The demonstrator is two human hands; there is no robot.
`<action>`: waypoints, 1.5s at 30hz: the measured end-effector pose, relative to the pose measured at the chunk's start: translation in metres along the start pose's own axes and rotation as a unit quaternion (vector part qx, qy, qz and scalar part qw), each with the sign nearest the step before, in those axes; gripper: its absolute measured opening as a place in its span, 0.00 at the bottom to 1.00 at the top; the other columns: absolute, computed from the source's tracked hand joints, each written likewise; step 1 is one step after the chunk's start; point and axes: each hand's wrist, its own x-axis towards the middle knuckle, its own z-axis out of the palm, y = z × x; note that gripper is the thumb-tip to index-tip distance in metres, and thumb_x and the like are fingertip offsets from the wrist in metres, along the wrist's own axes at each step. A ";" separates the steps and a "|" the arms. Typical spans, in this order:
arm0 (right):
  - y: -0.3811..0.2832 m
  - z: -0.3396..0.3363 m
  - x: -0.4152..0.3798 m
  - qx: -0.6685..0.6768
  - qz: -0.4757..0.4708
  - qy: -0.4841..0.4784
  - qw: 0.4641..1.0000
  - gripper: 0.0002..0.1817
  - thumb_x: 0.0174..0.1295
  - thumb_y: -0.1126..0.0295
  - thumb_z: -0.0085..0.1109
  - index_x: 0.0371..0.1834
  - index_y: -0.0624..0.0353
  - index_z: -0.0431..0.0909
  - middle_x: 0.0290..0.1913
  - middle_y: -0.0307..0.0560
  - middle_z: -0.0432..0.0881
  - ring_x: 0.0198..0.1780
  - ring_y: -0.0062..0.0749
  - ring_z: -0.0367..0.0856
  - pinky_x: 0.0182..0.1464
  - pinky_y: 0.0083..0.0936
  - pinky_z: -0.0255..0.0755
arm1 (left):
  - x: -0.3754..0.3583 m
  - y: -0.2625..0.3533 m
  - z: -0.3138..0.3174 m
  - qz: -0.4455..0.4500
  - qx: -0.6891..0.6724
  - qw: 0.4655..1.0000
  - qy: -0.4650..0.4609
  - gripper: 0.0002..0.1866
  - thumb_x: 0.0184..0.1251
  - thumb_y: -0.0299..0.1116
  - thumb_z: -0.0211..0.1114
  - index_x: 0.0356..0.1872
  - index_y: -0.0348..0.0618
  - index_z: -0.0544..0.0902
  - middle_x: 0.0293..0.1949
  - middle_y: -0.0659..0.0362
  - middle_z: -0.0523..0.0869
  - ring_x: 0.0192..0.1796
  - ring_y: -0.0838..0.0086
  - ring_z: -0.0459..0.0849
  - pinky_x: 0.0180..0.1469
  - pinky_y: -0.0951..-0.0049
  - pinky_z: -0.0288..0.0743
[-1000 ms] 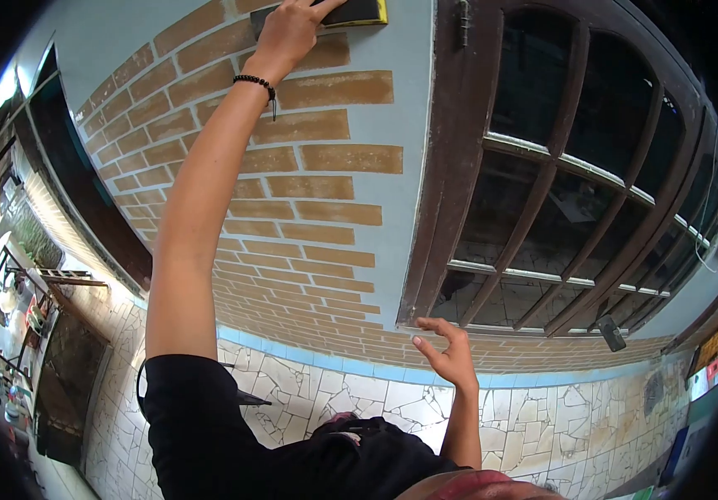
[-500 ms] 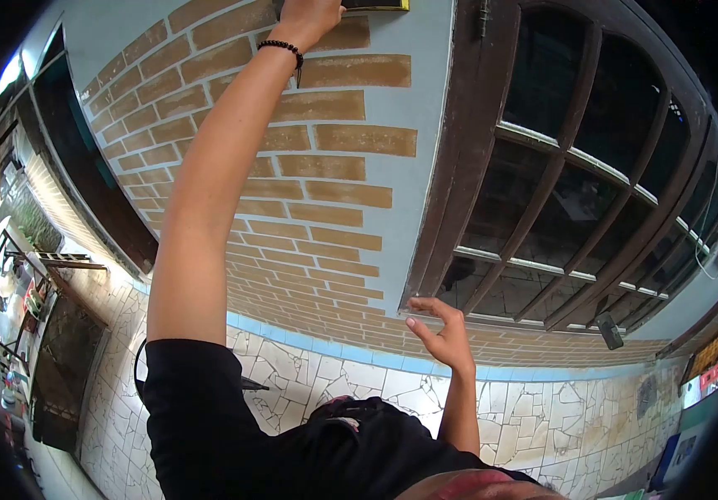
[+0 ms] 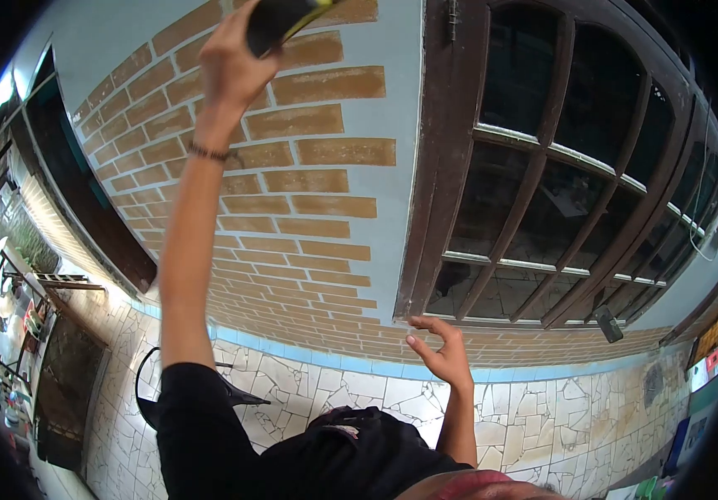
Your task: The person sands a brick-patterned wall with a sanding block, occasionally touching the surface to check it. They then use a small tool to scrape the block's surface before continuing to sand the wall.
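My left hand (image 3: 234, 71), at the end of my raised arm with a dark beaded bracelet (image 3: 210, 152), is closed around a black object with a yellow edge (image 3: 280, 23). The top of the view cuts this object off, and I cannot tell its kind. It overlaps the upper part of the brick-patterned wall (image 3: 330, 83). Lower down, my right hand (image 3: 446, 354) is open and holds nothing, its fingers curved and the thumb apart. It is nearest to the lower left corner of the brown window frame (image 3: 409, 308).
A window with dark panes (image 3: 563, 200) fills the right side. Below the wall runs a light blue strip (image 3: 359, 368), then a cracked-stone floor (image 3: 525, 417). A black curved thing (image 3: 146, 392) is on the floor beside my left arm. Cluttered shelves (image 3: 13, 333) stand at far left.
My left hand has come down and left, bringing more of the black and yellow object into view, now tilted. My right hand stays nearly in place; the view has shifted slightly.
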 end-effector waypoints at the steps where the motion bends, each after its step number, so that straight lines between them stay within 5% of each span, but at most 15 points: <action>1: 0.002 -0.001 -0.001 0.003 0.007 0.009 1.000 0.20 0.59 0.65 0.76 0.51 0.64 0.88 0.49 0.54 0.91 0.54 0.42 0.89 0.60 0.35 0.78 | -0.016 0.003 -0.012 -0.034 -0.019 0.999 0.027 0.32 0.55 0.29 0.81 0.63 0.41 0.82 0.57 0.48 0.88 0.55 0.58 0.89 0.57 0.65 0.85; 4: 0.003 -0.002 -0.002 0.004 0.004 0.029 1.000 0.19 0.58 0.66 0.76 0.51 0.64 0.88 0.49 0.54 0.91 0.54 0.41 0.89 0.59 0.34 0.79 | -0.091 0.039 -0.044 -0.272 -0.263 0.918 0.116 0.33 0.59 0.23 0.79 0.67 0.37 0.76 0.60 0.54 0.83 0.58 0.65 0.85 0.55 0.61 0.85; 10: -0.008 0.012 0.006 0.026 -0.099 0.111 0.989 0.11 0.53 0.80 0.75 0.40 0.65 0.89 0.38 0.52 0.92 0.42 0.37 0.90 0.50 0.31 0.79 | -0.246 0.164 -0.074 -0.608 -0.496 0.573 0.238 0.29 0.71 0.23 0.68 0.70 0.40 0.68 0.63 0.57 0.78 0.65 0.68 0.78 0.67 0.58 0.76; 15: -0.011 0.027 0.009 0.120 -0.136 0.109 0.977 0.07 0.54 0.82 0.73 0.37 0.67 0.88 0.32 0.50 0.91 0.37 0.34 0.89 0.46 0.27 0.77 | -0.303 0.236 -0.073 -0.713 -0.566 0.365 0.194 0.21 0.72 0.29 0.67 0.63 0.39 0.75 0.61 0.53 0.81 0.65 0.63 0.80 0.72 0.57 0.77; 18: -0.017 0.036 0.011 0.135 -0.123 0.118 0.976 0.07 0.57 0.82 0.72 0.38 0.67 0.88 0.34 0.50 0.91 0.39 0.33 0.88 0.47 0.27 0.77 | -0.306 0.250 -0.078 -0.718 -0.598 0.313 0.169 0.19 0.72 0.30 0.66 0.60 0.36 0.76 0.60 0.51 0.81 0.65 0.63 0.80 0.73 0.61 0.77; 31: -0.045 0.110 -0.012 0.162 -0.072 0.206 0.962 0.06 0.61 0.81 0.72 0.40 0.67 0.87 0.40 0.50 0.90 0.44 0.29 0.87 0.51 0.24 0.77 | -0.311 0.225 -0.133 -0.681 -0.652 0.308 0.128 0.19 0.72 0.27 0.66 0.61 0.43 0.77 0.59 0.58 0.83 0.62 0.69 0.82 0.69 0.64 0.80; 45: -0.117 0.326 -0.105 0.163 -0.013 0.200 0.966 0.05 0.67 0.77 0.69 0.37 0.69 0.87 0.34 0.48 0.89 0.36 0.28 0.87 0.43 0.24 0.79 | -0.362 0.129 -0.308 -0.709 -0.654 0.241 0.104 0.21 0.69 0.19 0.66 0.61 0.43 0.75 0.54 0.59 0.84 0.57 0.69 0.85 0.64 0.62 0.82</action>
